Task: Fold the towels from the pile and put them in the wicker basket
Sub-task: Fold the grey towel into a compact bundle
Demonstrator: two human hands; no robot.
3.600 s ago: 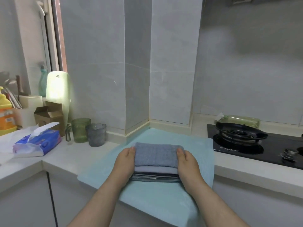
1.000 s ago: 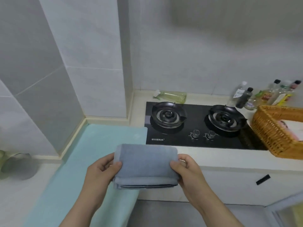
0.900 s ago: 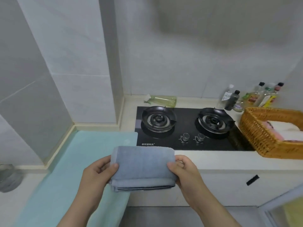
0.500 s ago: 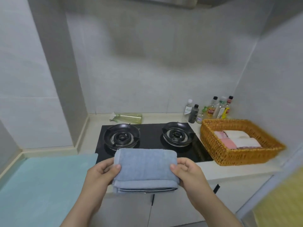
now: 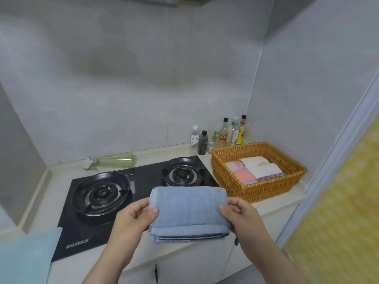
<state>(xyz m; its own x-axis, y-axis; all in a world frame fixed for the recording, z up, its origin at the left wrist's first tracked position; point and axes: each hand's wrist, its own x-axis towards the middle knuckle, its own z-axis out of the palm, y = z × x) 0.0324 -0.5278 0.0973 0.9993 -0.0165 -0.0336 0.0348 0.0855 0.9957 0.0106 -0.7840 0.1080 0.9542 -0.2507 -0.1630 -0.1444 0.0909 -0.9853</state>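
1. Between my fingers, in the air over the front edge of the pale stone table (image 5: 272, 203), is the folded grey-blue terry towel (image 5: 188, 210). It is a flat, layered rectangle with its dark-striped edge towards me.
2. Done, as I judge it: this towel is fully folded. The rectangular woven wicker basket (image 5: 260, 191), beyond and to the right of my right fingers, already holds several folded white, pink and lilac-patterned towels (image 5: 254, 169) lying side by side.
3. Left to do: carry this towel across to the right and lay it in the basket, well apart from it now. The pile is out of sight, so I cannot tell how many towels remain.
4. My left hand (image 5: 133, 218) grips the towel's left short end, thumb on top and fingers curled underneath.
5. My right hand (image 5: 242, 216) mirrors it on the right end, thumb pressed on the top layer and fingers wrapped below.
6. Both forearms reach forward from the bottom of the view, palms turned in towards each other, holding the towel about level.
7. The black glass two-burner gas hob (image 5: 98, 201) lies beyond and below my left fingers. A cluster of small bottles (image 5: 223, 134) stands behind the basket.
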